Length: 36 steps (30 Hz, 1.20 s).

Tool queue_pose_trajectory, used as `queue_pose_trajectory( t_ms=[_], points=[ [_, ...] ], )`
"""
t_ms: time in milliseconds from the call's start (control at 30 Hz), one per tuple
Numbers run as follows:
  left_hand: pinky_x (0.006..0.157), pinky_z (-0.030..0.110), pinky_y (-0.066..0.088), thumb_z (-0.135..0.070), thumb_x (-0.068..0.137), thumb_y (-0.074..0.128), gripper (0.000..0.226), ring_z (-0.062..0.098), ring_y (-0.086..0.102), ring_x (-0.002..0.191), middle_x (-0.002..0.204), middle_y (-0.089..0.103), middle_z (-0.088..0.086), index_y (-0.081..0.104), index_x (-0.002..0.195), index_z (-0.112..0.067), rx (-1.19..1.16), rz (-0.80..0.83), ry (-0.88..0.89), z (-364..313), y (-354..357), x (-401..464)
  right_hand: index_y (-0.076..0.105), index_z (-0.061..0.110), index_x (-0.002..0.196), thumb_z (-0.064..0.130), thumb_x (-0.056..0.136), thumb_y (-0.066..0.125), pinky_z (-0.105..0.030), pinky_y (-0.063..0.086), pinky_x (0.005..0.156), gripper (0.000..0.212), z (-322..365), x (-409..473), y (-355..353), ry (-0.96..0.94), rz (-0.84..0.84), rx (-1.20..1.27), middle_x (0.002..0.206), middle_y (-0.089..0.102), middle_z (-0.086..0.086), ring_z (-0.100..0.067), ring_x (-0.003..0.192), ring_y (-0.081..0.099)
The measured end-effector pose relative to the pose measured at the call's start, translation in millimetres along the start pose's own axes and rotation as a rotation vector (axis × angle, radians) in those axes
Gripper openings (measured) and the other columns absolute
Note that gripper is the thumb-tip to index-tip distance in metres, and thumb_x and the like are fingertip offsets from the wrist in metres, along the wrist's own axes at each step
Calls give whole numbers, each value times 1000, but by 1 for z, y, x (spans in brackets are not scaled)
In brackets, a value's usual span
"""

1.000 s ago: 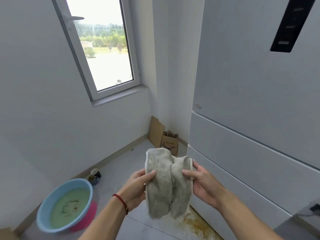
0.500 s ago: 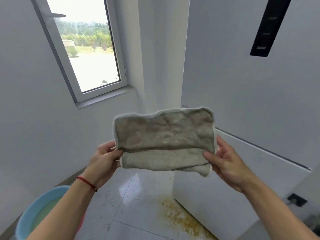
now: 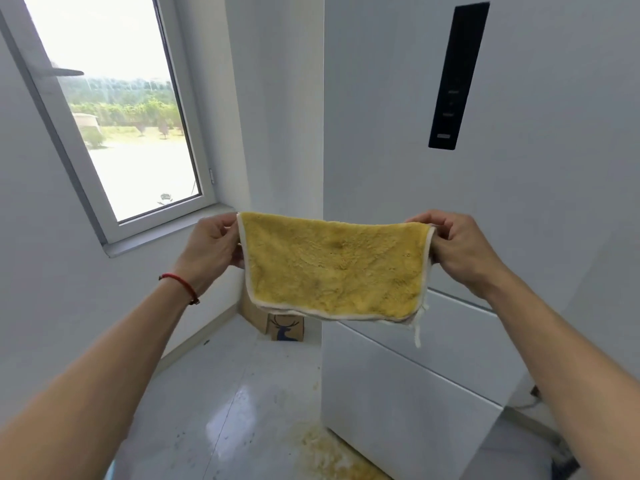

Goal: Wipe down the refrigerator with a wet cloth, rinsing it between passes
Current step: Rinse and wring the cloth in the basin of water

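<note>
A yellow cloth (image 3: 334, 268) with a white hem hangs spread flat in front of me at chest height. My left hand (image 3: 211, 244) pinches its upper left corner, and my right hand (image 3: 457, 244) pinches its upper right corner. A loose thread dangles from its lower right corner. Behind it to the right stands the tall white refrigerator (image 3: 398, 116), with a black control panel (image 3: 457, 76) on its upper door and drawer fronts (image 3: 408, 382) below. The cloth is held in the air, apart from the refrigerator.
A window (image 3: 114, 116) with a sill is set in the left wall. A brown paper bag (image 3: 285, 327) with a deer print leans in the corner beside the refrigerator. A yellowish stain (image 3: 325, 448) marks the glossy floor at the refrigerator's foot.
Both hands rose and spread apart, stretching the cloth flat. Its yellow side faces me now instead of the grey side. The basin has left the view.
</note>
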<state>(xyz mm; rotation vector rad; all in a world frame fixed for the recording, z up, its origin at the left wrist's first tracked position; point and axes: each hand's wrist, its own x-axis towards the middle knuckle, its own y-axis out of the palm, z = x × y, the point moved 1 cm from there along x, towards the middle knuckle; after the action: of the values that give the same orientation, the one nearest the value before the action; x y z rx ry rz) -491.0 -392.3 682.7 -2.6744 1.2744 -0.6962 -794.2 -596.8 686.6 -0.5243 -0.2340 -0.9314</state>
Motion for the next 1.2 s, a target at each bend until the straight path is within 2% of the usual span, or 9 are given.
queue_pose_trajectory(
  t_ms=[67,200,400,600,667,833,933,1067,1200],
  points=[
    [58,39,63,-26,105,48,38,37,68,66,78,71,24,72,103,2,-9,-3,23,-8,-3,4,75,11,100,0,101,60,-24,56,58,19,11,1,-9,0,47,35,80,75,-8,-14,65,69],
    [82,60,59,-20,103,55,28,54,67,92,99,70,35,74,108,0,-56,33,24,-12,-8,8,74,7,111,-3,95,66,-30,61,77,20,20,-3,-22,36,125,123,105,77,-16,-22,89,74],
    [93,63,54,-14,103,54,24,42,68,91,107,68,35,74,109,-3,-163,139,-128,-11,-6,-3,71,1,115,1,97,62,-37,62,83,19,22,-23,-22,179,63,229,111,75,-22,-26,96,73],
    [61,40,60,-19,106,49,30,29,66,72,78,70,11,71,99,0,-62,242,-298,9,30,-24,74,-2,108,1,98,63,-28,62,70,15,7,-50,-11,462,86,144,103,76,-21,-22,82,72],
    [49,30,51,-19,103,44,28,23,61,61,67,63,3,66,92,-4,-27,230,-339,19,49,-32,73,-4,109,2,97,64,-28,62,69,15,-2,-60,-7,523,77,133,98,76,-19,-22,80,72],
    [73,45,44,-26,97,58,20,29,56,82,93,61,10,68,99,-9,-217,228,-543,46,70,-60,74,-2,107,1,96,64,-31,61,72,14,-26,-84,-21,610,45,178,96,76,-17,-22,82,72],
    [84,46,54,-27,102,59,36,34,64,93,102,68,16,68,113,6,-315,179,-653,46,80,-78,74,-3,107,-3,92,62,-27,63,76,19,-42,-100,-37,594,19,374,105,77,-18,-22,89,74],
    [85,44,58,-29,92,59,38,37,67,106,118,69,14,68,114,1,-510,168,-772,24,108,-98,65,-8,127,5,93,51,-49,48,108,39,-72,-116,-59,602,28,662,132,65,-25,-36,118,62],
    [99,51,49,-42,88,48,62,43,61,118,131,63,21,62,124,7,-602,154,-805,-8,155,-109,69,-5,122,5,95,41,-53,41,108,40,-88,-134,-95,612,12,777,127,65,-26,-33,113,57]
  ],
)
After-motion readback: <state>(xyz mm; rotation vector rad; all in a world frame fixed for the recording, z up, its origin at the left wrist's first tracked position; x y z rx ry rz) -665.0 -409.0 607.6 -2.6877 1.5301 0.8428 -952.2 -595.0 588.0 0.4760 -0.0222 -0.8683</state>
